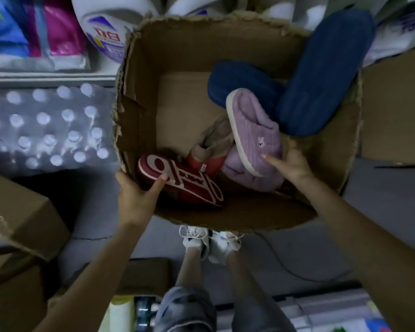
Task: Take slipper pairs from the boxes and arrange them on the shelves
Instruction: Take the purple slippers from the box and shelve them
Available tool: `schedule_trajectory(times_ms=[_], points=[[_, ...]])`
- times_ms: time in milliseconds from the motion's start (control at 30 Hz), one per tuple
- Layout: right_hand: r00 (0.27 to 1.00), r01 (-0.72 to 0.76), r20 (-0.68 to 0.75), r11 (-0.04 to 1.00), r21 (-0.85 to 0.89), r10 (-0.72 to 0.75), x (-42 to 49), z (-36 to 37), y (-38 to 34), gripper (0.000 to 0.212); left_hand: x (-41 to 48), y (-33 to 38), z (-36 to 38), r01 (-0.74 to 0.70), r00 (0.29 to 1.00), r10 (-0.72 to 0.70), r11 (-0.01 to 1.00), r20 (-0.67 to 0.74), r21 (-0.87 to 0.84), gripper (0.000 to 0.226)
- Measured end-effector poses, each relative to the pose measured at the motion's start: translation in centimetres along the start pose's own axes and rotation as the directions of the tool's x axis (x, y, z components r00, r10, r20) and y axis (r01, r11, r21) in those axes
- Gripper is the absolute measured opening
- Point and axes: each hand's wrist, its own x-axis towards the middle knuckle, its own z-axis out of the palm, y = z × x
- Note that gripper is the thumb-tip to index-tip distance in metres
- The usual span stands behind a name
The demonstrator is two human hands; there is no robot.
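Both arms reach down into the cardboard box [139, 80]. The left hand [134, 195] clasps its near-left wall, thumb against the red slipper [177, 180]. The right hand [292, 164] grasps the purple slipper [256, 128]. The blue slippers [321, 75] lean at the far right.

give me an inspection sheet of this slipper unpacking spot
surface: grey floor, dimly lit
job's things: torn cardboard box holds red slipper sole up, purple slipper, blue slippers
clutter: second carton at left
grippers: left hand grips red slipper, thumb on its sole; right hand holds purple slipper
cables: thin dark cable on floor beside the feet
surroundings: wrapped water bottles, coloured bags behind
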Motion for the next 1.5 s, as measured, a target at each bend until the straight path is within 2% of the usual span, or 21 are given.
schedule_trajectory(times_ms=[100, 267, 400, 533, 600, 667, 733, 800, 867, 900, 933, 1000, 1100, 1167, 1200, 1267, 1333, 1400, 1500], points=[[1.000, -0.006, 0.009, 0.996, 0.089, 0.005, 2.2, 0.2, -0.2, 0.093, -0.2, -0.4, 0.4, -0.042, 0.999, 0.041, 0.999, -0.030, -0.035, 0.073], [0.991, -0.038, 0.128, 0.998, 0.057, 0.031, 4.9, 1.1, 0.5, 0.086, -0.6, -0.3, 1.0, -0.119, 0.991, 0.116, 0.992, -0.072, -0.036, 0.073], [0.986, -0.141, 0.109, 0.984, 0.106, 0.129, 4.9, 2.3, 0.6, 0.086, -0.6, 0.2, 1.4, -0.212, 0.958, 0.222, 0.974, -0.182, 0.073, 0.080], [0.957, -0.213, 0.238, 0.960, 0.179, 0.168, 3.0, 3.0, 0.9, 0.065, -1.0, 1.3, 2.2, -0.296, 0.888, 0.356, 0.927, -0.291, 0.231, 0.091], [0.934, -0.278, 0.299, 0.921, 0.272, 0.194, 1.3, 3.1, 0.4, 0.053, -1.9, 2.6, 3.2, -0.364, 0.847, 0.453, 0.875, -0.277, 0.320, 0.086], [0.930, -0.304, 0.314, 0.878, 0.370, 0.189, -0.2, 3.2, -0.2, 0.052, -2.9, 4.0, 4.6, -0.373, 0.881, 0.433, 0.883, -0.190, 0.285, 0.080], [0.953, -0.247, 0.278, 0.843, 0.477, 0.122, -2.0, 2.9, -0.9, 0.037, -3.9, 5.4, 6.3, -0.275, 0.959, 0.281, 0.950, -0.025, 0.147, 0.076], [0.966, -0.193, 0.256, 0.795, 0.575, 0.049, -4.0, 2.7, -1.8, 0.030, -4.6, 6.4, 7.5, -0.038, 0.987, 0.052, 0.995, 0.150, -0.098, 0.069], [0.962, -0.182, 0.271, 0.748, 0.638, 0.003, -5.9, 2.6, -2.6, 0.031, -5.0, 6.9, 8.3, 0.264, 0.921, -0.145, 0.915, 0.361, -0.307, 0.064], [0.958, -0.183, 0.285, 0.738, 0.650, -0.013, -6.7, 2.7, -3.1, 0.038, -5.2, 7.2, 8.5, 0.356, 0.880, -0.185, 0.868, 0.438, -0.348, 0.064], [0.954, -0.182, 0.300, 0.739, 0.648, -0.028, -7.4, 2.7, -3.5, 0.051, -5.4, 7.4, 8.6, 0.388, 0.860, -0.188, 0.845, 0.475, -0.369, 0.064], [0.937, -0.163, 0.339, 0.764, 0.625, -0.078, -8.2, 2.6, -4.0, 0.064, -5.4, 7.6, 8.5, 0.360, 0.880, -0.161, 0.840, 0.447, -0.406, 0.064], [0.885, -0.123, 0.434, 0.815, 0.567, -0.169, -7.2, 1.5, -3.7, 0.053, -4.6, 8.1, 7.1, 0.316, 0.916, -0.148, 0.837, 0.372, -0.447, 0.065], [0.895, -0.020, 0.404, 0.888, 0.459, -0.189, -5.0, 0.4, -2.9, 0.036, -3.6, 8.2, 5.8, 0.260, 0.936, -0.122, 0.872, 0.330, -0.415, 0.065], [0.910, 0.042, 0.369, 0.929, 0.367, -0.188, -3.4, -0.2, -2.0, 0.035, -3.1, 8.3, 5.1, 0.229, 0.945, -0.106, 0.889, 0.308, -0.396, 0.064], [0.935, 0.097, 0.330, 0.987, 0.125, -0.133, -0.1, -1.2, -0.1, 0.048, -2.1, 8.1, 4.1, 0.192, 0.960, -0.094, 0.907, 0.263, -0.375, 0.064], [0.951, 0.093, 0.301, 0.992, -0.083, -0.064, 3.0, -1.4, 2.3, 0.065, -1.1, 7.6, 3.6, 0.169, 0.969, -0.085, 0.912, 0.231, -0.373, 0.061], [0.959, 0.065, 0.284, 0.986, -0.152, -0.019, 5.5, -0.9, 4.2, 0.076, 0.0, 6.9, 3.4, 0.151, 0.973, -0.065, 0.906, 0.223, -0.395, 0.055], [0.961, -0.056, 0.262, 0.989, -0.136, 0.091, 7.7, 0.5, 5.9, 0.084, 1.1, 5.4, 3.2, 0.145, 0.970, -0.052, 0.909, 0.237, -0.391, 0.057]])
